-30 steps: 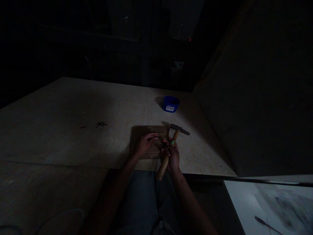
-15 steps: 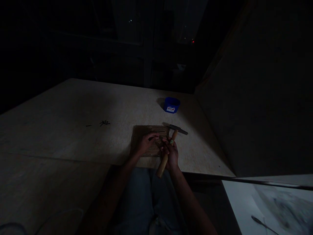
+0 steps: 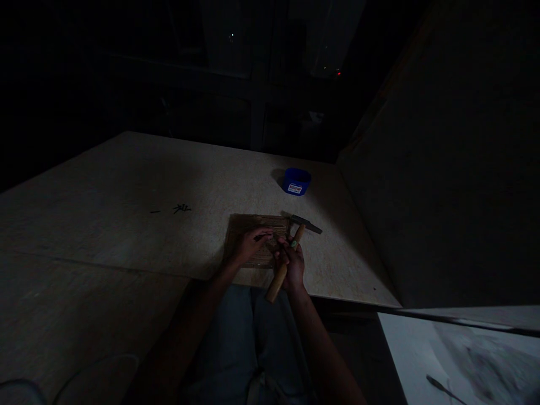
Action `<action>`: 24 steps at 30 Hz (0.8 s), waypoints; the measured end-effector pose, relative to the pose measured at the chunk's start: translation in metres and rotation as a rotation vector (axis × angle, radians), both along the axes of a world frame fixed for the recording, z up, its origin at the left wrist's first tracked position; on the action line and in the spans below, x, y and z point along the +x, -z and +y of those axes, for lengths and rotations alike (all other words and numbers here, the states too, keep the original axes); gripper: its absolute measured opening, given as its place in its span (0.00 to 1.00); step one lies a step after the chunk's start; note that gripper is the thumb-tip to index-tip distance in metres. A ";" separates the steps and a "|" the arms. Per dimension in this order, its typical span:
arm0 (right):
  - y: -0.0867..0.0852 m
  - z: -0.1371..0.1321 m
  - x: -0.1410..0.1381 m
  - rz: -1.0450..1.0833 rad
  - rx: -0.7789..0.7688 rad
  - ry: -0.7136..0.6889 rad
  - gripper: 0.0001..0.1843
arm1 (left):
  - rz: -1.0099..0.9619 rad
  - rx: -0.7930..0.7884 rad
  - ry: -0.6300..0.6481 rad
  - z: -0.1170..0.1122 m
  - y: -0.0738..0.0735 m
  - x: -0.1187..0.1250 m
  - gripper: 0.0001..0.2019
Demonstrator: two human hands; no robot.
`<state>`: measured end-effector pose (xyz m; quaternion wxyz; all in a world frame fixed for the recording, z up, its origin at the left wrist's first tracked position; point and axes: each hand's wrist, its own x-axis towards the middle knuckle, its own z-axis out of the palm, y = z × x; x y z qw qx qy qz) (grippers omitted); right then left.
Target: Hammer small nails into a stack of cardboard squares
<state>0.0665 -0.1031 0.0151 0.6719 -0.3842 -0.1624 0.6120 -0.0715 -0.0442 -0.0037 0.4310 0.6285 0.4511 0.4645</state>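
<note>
My right hand (image 3: 294, 267) is closed round the wooden handle of a hammer (image 3: 276, 286). Its dark head points away from me, just past the right edge of a brown, ridged board that looks like corrugated cardboard (image 3: 236, 228). Over that board is my left hand (image 3: 251, 244), thumb and fingers pinched together close to the right fingertips. Whatever the left fingers hold is too small and dark to make out. Several thin dark pieces, nail-like in shape, lie in a small pile (image 3: 182, 208) to the left, with a single one (image 3: 155, 212) beside them.
A blue plastic tub (image 3: 296, 183) with a white label stands behind the hammer on the pale tabletop (image 3: 211, 180). An upright panel (image 3: 442, 197) borders the table on the right. Lower right, a white surface (image 3: 396, 349) carries a thin dark-ended tool (image 3: 439, 385). The room is very dim.
The hammer and my right hand have shifted slightly to the left. My left hand stays pinched over the board, and the view has moved a little.
</note>
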 end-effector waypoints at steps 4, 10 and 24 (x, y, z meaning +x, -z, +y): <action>0.000 -0.001 0.000 0.043 -0.011 0.016 0.24 | 0.019 0.004 -0.021 0.000 -0.002 0.000 0.08; 0.002 -0.001 0.000 0.070 0.006 0.038 0.23 | -0.002 -0.032 0.006 0.001 0.002 0.000 0.11; 0.001 0.000 0.001 0.034 0.009 -0.013 0.22 | 0.103 0.076 -0.012 0.002 0.005 -0.001 0.11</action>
